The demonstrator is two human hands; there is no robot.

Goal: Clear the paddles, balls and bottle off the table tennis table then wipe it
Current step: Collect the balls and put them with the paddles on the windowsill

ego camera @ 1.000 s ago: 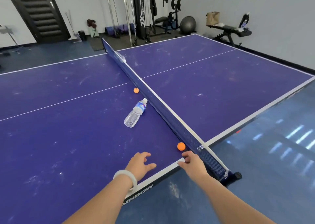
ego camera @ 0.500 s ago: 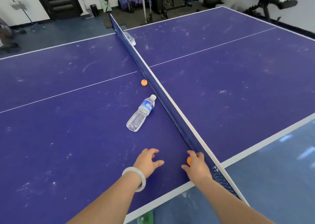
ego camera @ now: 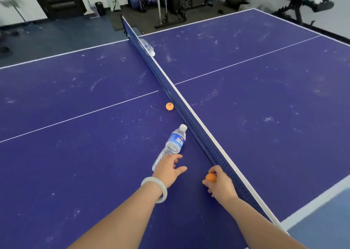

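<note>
right hand [ego camera: 221,184] pinching orange ball [ego camera: 211,177] beside net [ego camera: 189,114], left hand [ego camera: 167,171] fingers spread over base of lying water bottle [ego camera: 175,143], cap toward 1 o'clock, second orange ball [ego camera: 169,106] at bottle's 12 o'clock on bench [ego camera: 75,173]

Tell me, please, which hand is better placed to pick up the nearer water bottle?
Left. The left hand is open, right at the base of the nearer water bottle, while the right hand is occupied, its fingers curled round an orange ball beside the net.

Base of bottle [ego camera: 175,143] behind the left hand [ego camera: 168,170].
</note>
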